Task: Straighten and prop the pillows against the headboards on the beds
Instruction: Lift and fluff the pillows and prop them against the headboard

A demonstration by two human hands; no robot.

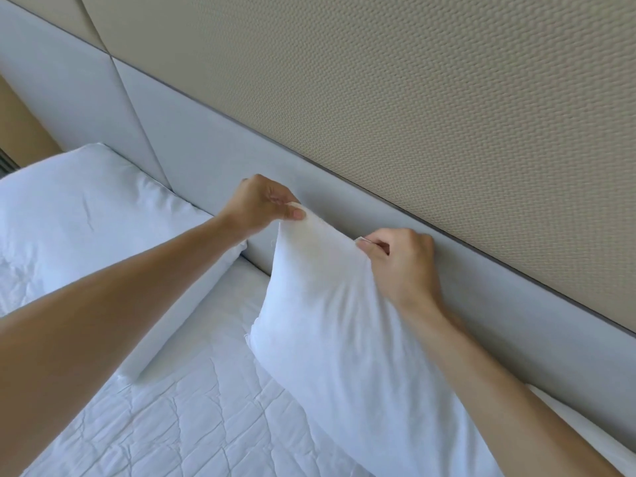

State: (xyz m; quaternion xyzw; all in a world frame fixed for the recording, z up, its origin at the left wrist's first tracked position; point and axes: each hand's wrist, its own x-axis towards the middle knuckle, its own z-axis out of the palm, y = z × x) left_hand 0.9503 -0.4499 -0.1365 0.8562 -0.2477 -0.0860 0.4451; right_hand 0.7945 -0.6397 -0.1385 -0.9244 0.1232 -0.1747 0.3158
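A white pillow [330, 321] stands upright on the bed, leaning toward the pale grey padded headboard [220, 156]. My left hand [265, 204] pinches its top left corner. My right hand [402, 263] pinches the top edge further right, close to the headboard. A second white pillow [86, 208] lies at the left, its far edge against the headboard; my left forearm crosses in front of it.
The white sheet [192, 418] of the mattress is creased in front of the pillows. Above the headboard runs a beige textured wall panel [447, 98]. A strip of brown floor or wall [20, 129] shows at the far left.
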